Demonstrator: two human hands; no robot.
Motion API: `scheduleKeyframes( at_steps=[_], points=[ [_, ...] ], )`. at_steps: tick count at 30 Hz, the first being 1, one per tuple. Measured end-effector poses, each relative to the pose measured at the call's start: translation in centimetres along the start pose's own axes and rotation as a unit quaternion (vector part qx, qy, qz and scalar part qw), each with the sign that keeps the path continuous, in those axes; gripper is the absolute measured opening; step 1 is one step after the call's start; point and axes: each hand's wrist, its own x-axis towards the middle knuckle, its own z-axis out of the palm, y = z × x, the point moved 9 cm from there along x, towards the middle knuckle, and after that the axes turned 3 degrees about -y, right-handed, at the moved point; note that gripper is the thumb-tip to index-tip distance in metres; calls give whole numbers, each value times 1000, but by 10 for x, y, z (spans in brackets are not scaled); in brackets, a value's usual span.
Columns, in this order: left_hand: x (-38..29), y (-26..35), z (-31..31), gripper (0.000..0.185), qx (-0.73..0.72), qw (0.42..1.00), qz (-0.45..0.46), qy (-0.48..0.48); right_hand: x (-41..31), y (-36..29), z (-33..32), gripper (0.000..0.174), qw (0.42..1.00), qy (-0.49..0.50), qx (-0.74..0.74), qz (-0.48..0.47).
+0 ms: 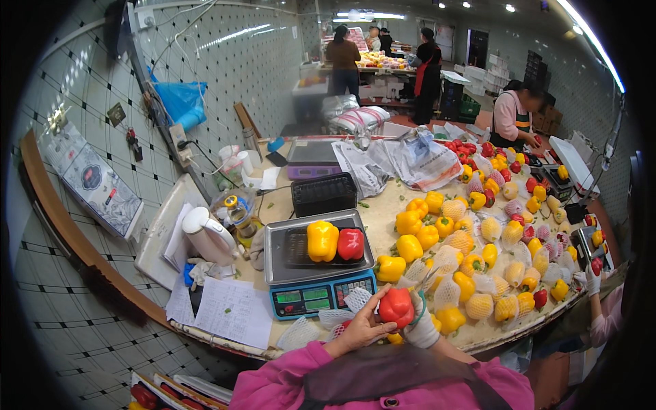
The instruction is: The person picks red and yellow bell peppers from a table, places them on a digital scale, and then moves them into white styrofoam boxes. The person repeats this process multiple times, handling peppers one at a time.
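Observation:
My bare left hand (360, 328) grips a red bell pepper (396, 307) above the table's near edge. Against the pepper's right side is my right hand (423, 328) in a white glove. A green loop (422, 309), apparently the handle of a pair of scissors, circles its fingers, with a thin metal blade pointing away from me. A digital scale (320, 289) with a blue body stands just ahead. On its steel pan, a black tray (297, 247) carries a yellow bell pepper (322, 241) and a red one (351, 244). White foam net sleeves (299, 334) lie by my left hand.
Many yellow and red peppers, some in foam nets (480, 306), cover the table's right side. Left stand a white electric kettle (207, 233), a glass jar (240, 218) and written sheets (233, 310). Black trays (324, 195) and newspaper (423, 159) lie beyond. Co-workers (515, 115) stand around.

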Motion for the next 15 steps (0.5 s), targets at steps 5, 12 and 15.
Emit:
scheduleKeyframes(
  at_steps=[5, 12, 15],
  points=[
    [-2, 9, -14, 89, 43, 998, 12, 42, -6, -38, 27, 36, 876, 8, -452, -171],
    [-17, 76, -73, 87, 266, 924, 191, 198, -12, -30, 12, 41, 927, 47, -351, -123],
    [-42, 136, -116, 82, 435, 804, 241, 327, -20, -31, -6, 40, 927, 80, -351, -103]
  ],
)
